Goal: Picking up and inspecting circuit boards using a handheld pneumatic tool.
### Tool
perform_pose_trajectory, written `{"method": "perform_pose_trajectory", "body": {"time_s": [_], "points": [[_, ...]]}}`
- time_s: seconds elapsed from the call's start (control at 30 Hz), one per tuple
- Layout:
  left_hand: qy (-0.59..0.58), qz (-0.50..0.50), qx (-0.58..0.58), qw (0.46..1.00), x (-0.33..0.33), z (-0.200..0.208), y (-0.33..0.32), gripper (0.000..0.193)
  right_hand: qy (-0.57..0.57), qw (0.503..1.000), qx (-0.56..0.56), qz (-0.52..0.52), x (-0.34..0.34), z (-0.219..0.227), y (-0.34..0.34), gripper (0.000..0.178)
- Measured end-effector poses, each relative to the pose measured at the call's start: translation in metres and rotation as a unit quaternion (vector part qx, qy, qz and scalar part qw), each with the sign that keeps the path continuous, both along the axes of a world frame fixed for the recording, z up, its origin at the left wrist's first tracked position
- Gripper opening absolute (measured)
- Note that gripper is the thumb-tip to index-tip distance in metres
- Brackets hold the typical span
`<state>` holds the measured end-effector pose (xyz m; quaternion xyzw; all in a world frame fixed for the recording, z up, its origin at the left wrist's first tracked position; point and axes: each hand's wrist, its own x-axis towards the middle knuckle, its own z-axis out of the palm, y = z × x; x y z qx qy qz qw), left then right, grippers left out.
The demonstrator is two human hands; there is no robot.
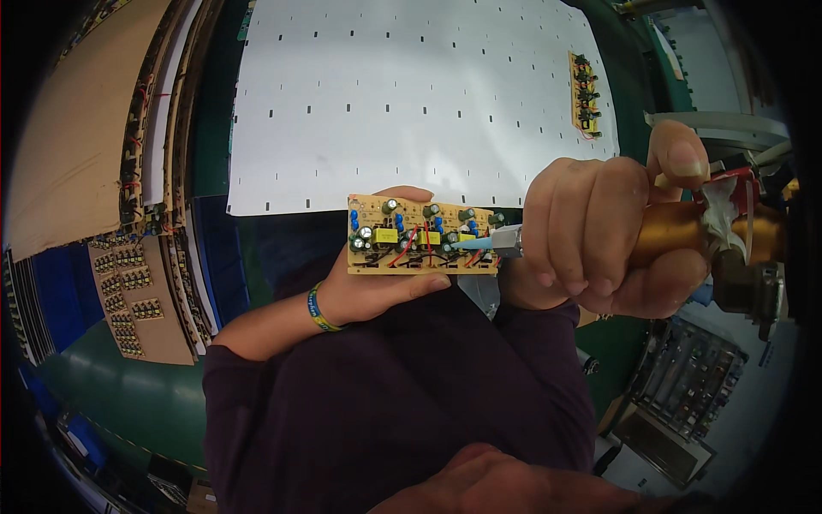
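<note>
A tan circuit board (pixel 411 261) rests in my left hand (pixel 377 291), thumb along its near edge and fingers behind the far one. Yellow transformers, round capacitors, blue parts and red and black wires crowd its top. My right hand (pixel 591 218) is wrapped round the gold barrel of a hot glue gun (pixel 672 233), its thumb raised near the red part at the back. The gun's pale blue nozzle (pixel 473 243) points left over the right part of the board, among the components. Whether the tip touches them, I cannot tell.
Beyond my hands lies a white sheet (pixel 368 73) with rows of small black marks. Another populated board (pixel 586 96) sits at its right. Cardboard layers (pixel 77 111) with boards between them are stacked at left, above a cardboard panel (pixel 175 338) of boards. A grey rack (pixel 685 377) stands lower right.
</note>
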<state>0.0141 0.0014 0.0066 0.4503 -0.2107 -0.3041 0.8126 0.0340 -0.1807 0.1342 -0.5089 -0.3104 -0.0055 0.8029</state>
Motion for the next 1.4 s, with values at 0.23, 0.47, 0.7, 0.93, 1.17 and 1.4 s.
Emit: {"method": "perform_pose_trajectory", "body": {"time_s": [0.23,0.47,0.7,0.93,1.17,1.4], "points": [[0.005,0.016,-0.021,1.000,-0.001,-0.001,-0.001,0.070,0.000,1.000,0.003,0.013,0.003,0.003,-0.002,0.059],[0.003,0.029,-0.027,0.999,-0.001,0.001,0.001,0.072,0.012,1.000,0.002,0.015,0.000,0.002,-0.007,0.060],[-0.003,0.034,-0.031,0.999,-0.002,-0.001,0.000,0.072,0.009,1.000,0.013,-0.008,-0.005,0.000,-0.001,0.051],[-0.011,0.026,-0.022,0.999,-0.002,0.000,0.000,0.071,0.012,1.000,0.021,-0.011,-0.006,-0.001,-0.003,0.051],[-0.017,0.028,-0.031,0.999,-0.002,-0.001,-0.001,0.071,0.004,1.000,-0.002,0.009,-0.003,0.002,-0.005,0.056],[-0.052,0.003,0.002,0.999,-0.004,-0.006,-0.003,0.068,0.014,0.999,0.035,0.019,0.004,0.001,0.004,0.060]]}}
